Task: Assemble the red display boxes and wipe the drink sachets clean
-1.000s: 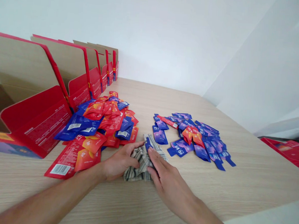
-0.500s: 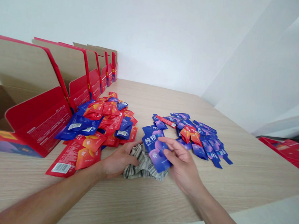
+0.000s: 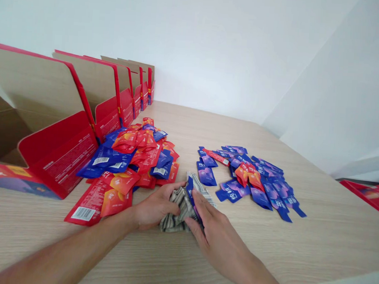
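My left hand (image 3: 158, 206) is closed on the left side of a crumpled, striped grey-and-cream cloth (image 3: 174, 222) lying on the table. A flat blue packet (image 3: 190, 188) stands tilted on edge against the cloth, pinched by my right hand (image 3: 216, 235). The right fingers cover most of its front, and whether the packet is inside a fold of the cloth I cannot tell. Just left of my hands is a heap of red and blue pouches (image 3: 143, 156). Beyond my right hand lie several blue packets (image 3: 238, 190), with red-orange ones (image 3: 248, 174) among them.
Open red cardboard boxes (image 3: 60, 151) stand in a row along the left, reaching back to the white wall (image 3: 214, 53). A red box (image 3: 370, 198) sits at the far right, beyond the edge of the wooden table (image 3: 331, 236).
My right hand has moved left and turned the blue packet from face-up to on edge, pressed against the cloth. My left hand stays on the cloth. The view has shifted slightly.
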A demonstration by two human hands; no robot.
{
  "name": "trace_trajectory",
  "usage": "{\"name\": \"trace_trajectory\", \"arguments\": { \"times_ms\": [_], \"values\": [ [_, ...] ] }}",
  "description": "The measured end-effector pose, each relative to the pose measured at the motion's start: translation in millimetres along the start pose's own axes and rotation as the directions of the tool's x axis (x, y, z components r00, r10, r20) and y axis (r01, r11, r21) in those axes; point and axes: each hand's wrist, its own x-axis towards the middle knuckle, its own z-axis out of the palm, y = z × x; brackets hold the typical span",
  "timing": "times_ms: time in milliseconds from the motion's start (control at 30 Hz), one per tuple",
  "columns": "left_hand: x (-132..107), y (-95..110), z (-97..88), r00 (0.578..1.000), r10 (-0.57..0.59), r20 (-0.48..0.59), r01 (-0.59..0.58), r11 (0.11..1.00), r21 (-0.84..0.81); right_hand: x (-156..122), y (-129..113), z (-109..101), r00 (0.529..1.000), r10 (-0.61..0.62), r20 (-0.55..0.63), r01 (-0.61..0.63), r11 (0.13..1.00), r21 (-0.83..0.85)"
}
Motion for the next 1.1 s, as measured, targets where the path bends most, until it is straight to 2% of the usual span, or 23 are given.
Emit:
{"name": "trace_trajectory", "arguments": {
  "times_ms": [100, 200, 267, 333, 467, 567, 633, 700, 800, 867, 933, 967, 1100],
  "values": [
    [0.9, 0.8, 0.0, 0.999, -0.012, -0.03, 0.012, 1.0, 0.007, -5.9, -5.0, -5.9, 0.998, -0.055, 0.002, 0.055, 0.995, -0.08],
    [1.4, 1.4, -0.6, 0.998, -0.034, -0.054, 0.035, 0.999, 0.018, -12.3, -7.7, -23.7, 0.995, -0.096, 0.032, 0.098, 0.99, -0.104],
    [1.2, 1.2, -0.7, 0.999, -0.034, -0.038, 0.034, 0.999, 0.0, -14.2, -8.3, -42.7, 0.997, -0.057, 0.043, 0.061, 0.992, -0.11],
    [0.8, 0.7, -0.2, 1.0, -0.024, 0.002, 0.024, 1.0, -0.017, -12.4, -8.3, -64.5, 1.0, -0.005, 0.004, 0.006, 0.994, -0.106],
    [0.3, -0.7, 1.6, 0.997, 0.017, 0.073, -0.016, 1.0, -0.019, 7.8, -8.6, -102.0, 0.994, 0.007, -0.109, -0.003, 0.999, 0.038],
    [0.4, -1.5, 2.1, 0.996, 0.041, 0.085, -0.039, 0.999, -0.023, 39.4, -13.5, -112.5, 0.986, 0.016, -0.168, 0.028, 0.966, 0.256],
    [0.2, -1.6, 1.8, 0.996, 0.045, 0.076, -0.044, 0.999, -0.01, 68.3, -22.1, -108.1, 0.98, 0.087, -0.177, 0.003, 0.89, 0.456],
    [0.1, -1.4, 1.1, 0.998, 0.042, 0.053, -0.043, 0.999, 0.012, 102.7, -35.9, -95.5, 0.976, 0.143, -0.162, -0.005, 0.764, 0.645],
    [0.3, -1.3, -0.2, 0.999, 0.044, 0.02, -0.044, 0.999, 0.032, 160.5, -63.0, -67.0, 0.988, 0.092, -0.121, 0.038, 0.624, 0.781],
    [0.7, -1.4, -0.5, 0.998, 0.049, 0.037, -0.05, 0.999, 0.023, 198.0, -80.5, -45.9, 0.993, 0.091, -0.077, 0.009, 0.583, 0.812],
    [0.9, -1.5, -0.2, 0.993, 0.065, 0.094, -0.065, 0.998, -0.007, 230.1, -94.1, -25.8, 0.991, 0.117, -0.071, -0.012, 0.588, 0.808],
    [0.8, -1.5, 0.1, 0.989, 0.079, 0.127, -0.077, 0.997, -0.019, 243.1, -98.9, -16.5, 0.99, 0.118, -0.079, -0.011, 0.619, 0.785],
    [-0.2, -0.8, 0.0, 0.978, 0.15, 0.143, -0.152, 0.988, -0.001, 269.6, -106.0, 10.0, 0.988, 0.036, -0.153, 0.047, 0.861, 0.506]
  ]
}}
